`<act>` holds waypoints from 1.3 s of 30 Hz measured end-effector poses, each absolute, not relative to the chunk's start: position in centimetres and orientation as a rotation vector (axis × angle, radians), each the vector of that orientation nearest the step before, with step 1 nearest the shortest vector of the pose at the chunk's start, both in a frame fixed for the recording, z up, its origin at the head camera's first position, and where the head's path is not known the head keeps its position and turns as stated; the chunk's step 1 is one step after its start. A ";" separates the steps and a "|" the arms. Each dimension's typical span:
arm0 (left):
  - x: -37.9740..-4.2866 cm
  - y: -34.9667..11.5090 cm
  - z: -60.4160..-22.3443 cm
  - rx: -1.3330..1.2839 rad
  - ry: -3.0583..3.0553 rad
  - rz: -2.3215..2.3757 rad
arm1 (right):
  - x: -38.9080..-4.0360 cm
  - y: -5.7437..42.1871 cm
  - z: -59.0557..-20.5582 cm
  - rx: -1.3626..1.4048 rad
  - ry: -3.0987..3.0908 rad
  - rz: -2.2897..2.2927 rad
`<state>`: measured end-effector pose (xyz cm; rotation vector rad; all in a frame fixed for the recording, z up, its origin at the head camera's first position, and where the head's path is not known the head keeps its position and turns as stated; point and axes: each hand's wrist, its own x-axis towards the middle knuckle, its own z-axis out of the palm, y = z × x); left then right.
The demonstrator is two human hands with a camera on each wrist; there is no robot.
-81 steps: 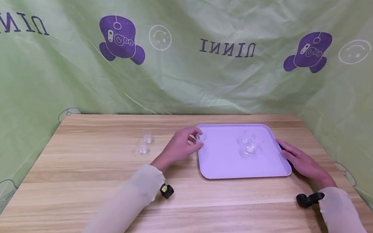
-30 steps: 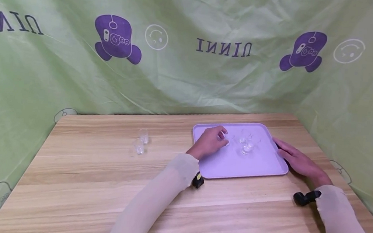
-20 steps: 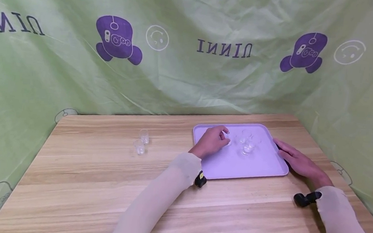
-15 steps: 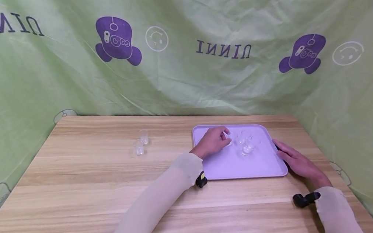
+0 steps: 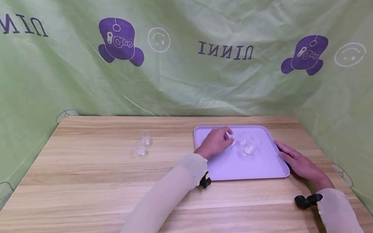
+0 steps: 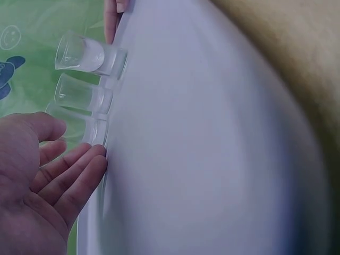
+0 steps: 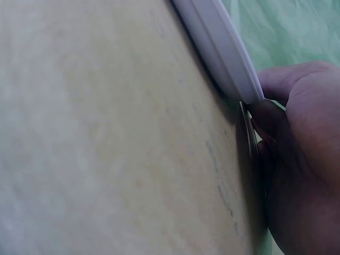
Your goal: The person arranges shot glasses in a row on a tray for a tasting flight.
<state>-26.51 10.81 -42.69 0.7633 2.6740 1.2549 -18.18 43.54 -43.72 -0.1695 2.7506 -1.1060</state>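
My left hand (image 5: 217, 141) is over the lilac tray (image 5: 262, 167), its thumb and fingers spread loosely beside a clear shot glass (image 6: 95, 130). In the left wrist view a gap shows between thumb and fingers, and that glass stands upright on the tray just beyond them. Close by on the tray are several more shot glasses, among them a nearer one (image 5: 247, 151) and a farther one (image 5: 243, 140). At the tray's right edge, my right hand (image 5: 299, 164) holds the rim (image 7: 247, 79), thumb above and a finger beneath.
Two more clear shot glasses, one farther back (image 5: 145, 138) and one nearer (image 5: 140, 149), stand on the wooden table (image 5: 100, 183) left of the tray. A green printed cloth (image 5: 182, 83) hangs behind the table and along both sides.
My left hand carried a shot glass from the tray's left edge to beside the other glasses, then its fingers loosened from it. The right hand has stayed at the tray's right edge.
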 end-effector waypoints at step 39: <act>-24.3 6.7 -40.5 0.890 2.689 1.345 | -18.0 43.6 -43.6 -0.190 2.735 -1.167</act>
